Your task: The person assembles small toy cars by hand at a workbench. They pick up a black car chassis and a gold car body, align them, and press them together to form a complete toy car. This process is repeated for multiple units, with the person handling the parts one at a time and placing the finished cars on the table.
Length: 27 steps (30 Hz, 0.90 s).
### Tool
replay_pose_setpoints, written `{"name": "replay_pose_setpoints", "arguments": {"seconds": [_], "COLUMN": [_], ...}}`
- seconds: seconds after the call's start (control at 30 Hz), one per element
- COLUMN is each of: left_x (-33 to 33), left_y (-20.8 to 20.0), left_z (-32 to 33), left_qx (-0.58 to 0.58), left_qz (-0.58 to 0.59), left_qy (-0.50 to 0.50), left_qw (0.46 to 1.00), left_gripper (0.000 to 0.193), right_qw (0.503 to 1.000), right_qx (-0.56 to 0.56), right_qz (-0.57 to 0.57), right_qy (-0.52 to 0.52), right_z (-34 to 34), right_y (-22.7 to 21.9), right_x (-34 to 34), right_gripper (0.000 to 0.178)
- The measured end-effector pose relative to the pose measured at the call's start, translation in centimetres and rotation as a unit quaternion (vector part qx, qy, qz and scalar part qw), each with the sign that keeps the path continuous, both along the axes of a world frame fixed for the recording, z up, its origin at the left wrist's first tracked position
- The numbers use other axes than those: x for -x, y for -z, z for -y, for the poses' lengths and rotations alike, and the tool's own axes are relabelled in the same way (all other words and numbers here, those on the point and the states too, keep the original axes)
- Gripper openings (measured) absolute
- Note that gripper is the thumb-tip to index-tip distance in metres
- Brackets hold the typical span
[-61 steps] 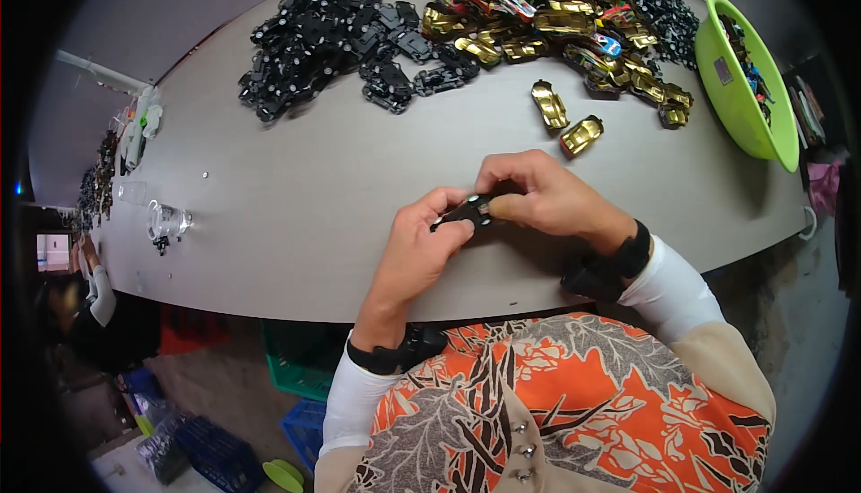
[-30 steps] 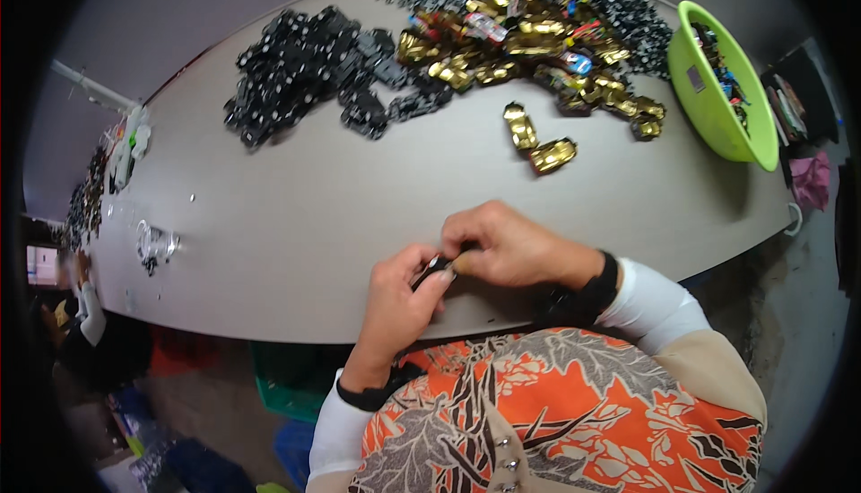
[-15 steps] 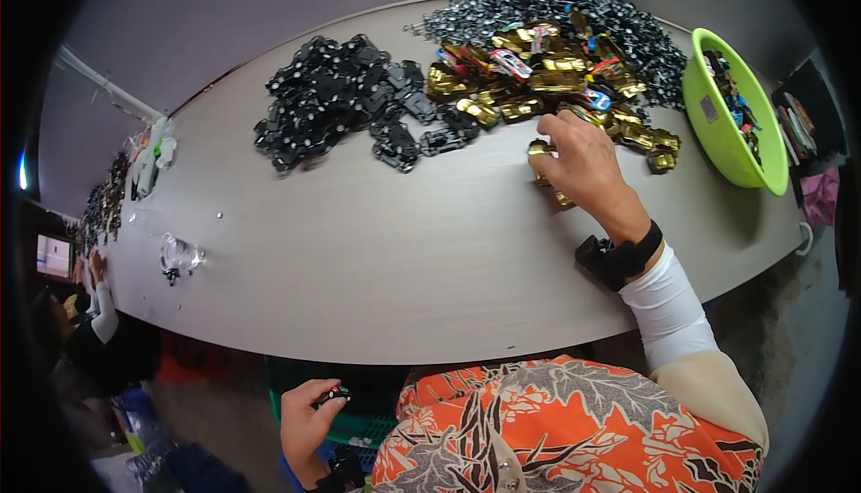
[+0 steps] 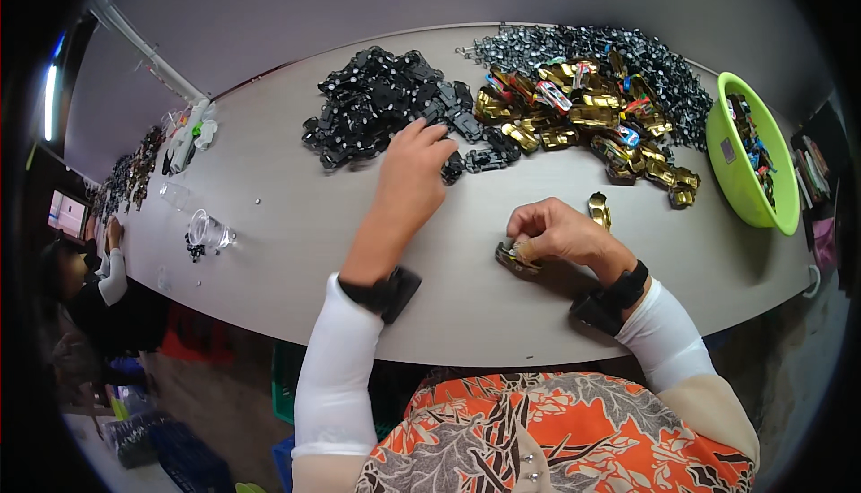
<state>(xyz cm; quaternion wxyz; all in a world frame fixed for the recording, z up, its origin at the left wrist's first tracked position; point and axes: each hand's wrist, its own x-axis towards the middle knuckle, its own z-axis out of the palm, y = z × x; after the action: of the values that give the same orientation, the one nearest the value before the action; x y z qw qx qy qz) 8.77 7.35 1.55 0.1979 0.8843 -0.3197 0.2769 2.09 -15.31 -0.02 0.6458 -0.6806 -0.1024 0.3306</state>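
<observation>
head view, one table (image 4: pixel 475 314), with contents:
- left hand (image 4: pixel 411 170), centre: fingers slightly parted at the near edge of a pile of black car chassis (image 4: pixel 372 90), upper middle; whether they grip a piece cannot be told.
- right hand (image 4: pixel 565 233), right of centre: thumb and fingers pinching a gold car body (image 4: pixel 517 260), middle of the frame, tilted.
- second gold car body (image 4: pixel 599 211): on the table, just beyond the right hand.
- heap of gold car bodies (image 4: pixel 592 109), upper right, some with coloured trim; small dark and silver parts (image 4: pixel 677 90) massed behind.
- green basin (image 4: pixel 737 186), right edge, tilted, holding coloured pieces.
- clear cup (image 4: pixel 210 229), left, on its side.
- co-worker (image 4: pixel 112 282), far left, white sleeve.
</observation>
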Motion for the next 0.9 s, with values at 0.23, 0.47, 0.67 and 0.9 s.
{"name": "replay_pose_setpoints", "arguments": {"seconds": [0.23,0.47,0.67,0.9], "left_x": [-3.3,-3.0,-4.0,-4.1], "left_y": [1.1,1.9,1.7,0.8], "left_z": [0.9,1.1,1.8,2.0], "left_qx": [-0.110,-0.035,-0.112,-0.153], "left_qz": [-0.191,-0.124,-0.095,-0.081], "left_qy": [-0.055,0.013,-0.004,0.013], "left_qw": [0.974,0.992,0.989,0.985], "left_gripper": [0.020,0.030,0.031,0.027], "right_qw": [0.891,0.813,0.789,0.842], "right_qx": [0.269,0.368,0.396,0.316], "right_qz": [0.342,0.451,0.469,0.435], "right_qy": [0.132,0.002,-0.011,0.049], "right_z": [1.1,-1.1,-0.7,0.0], "right_y": [-0.4,-1.9,-1.8,-1.8], "right_x": [0.8,3.0,3.1,2.6], "right_gripper": [0.027,0.017,0.011,0.016]}}
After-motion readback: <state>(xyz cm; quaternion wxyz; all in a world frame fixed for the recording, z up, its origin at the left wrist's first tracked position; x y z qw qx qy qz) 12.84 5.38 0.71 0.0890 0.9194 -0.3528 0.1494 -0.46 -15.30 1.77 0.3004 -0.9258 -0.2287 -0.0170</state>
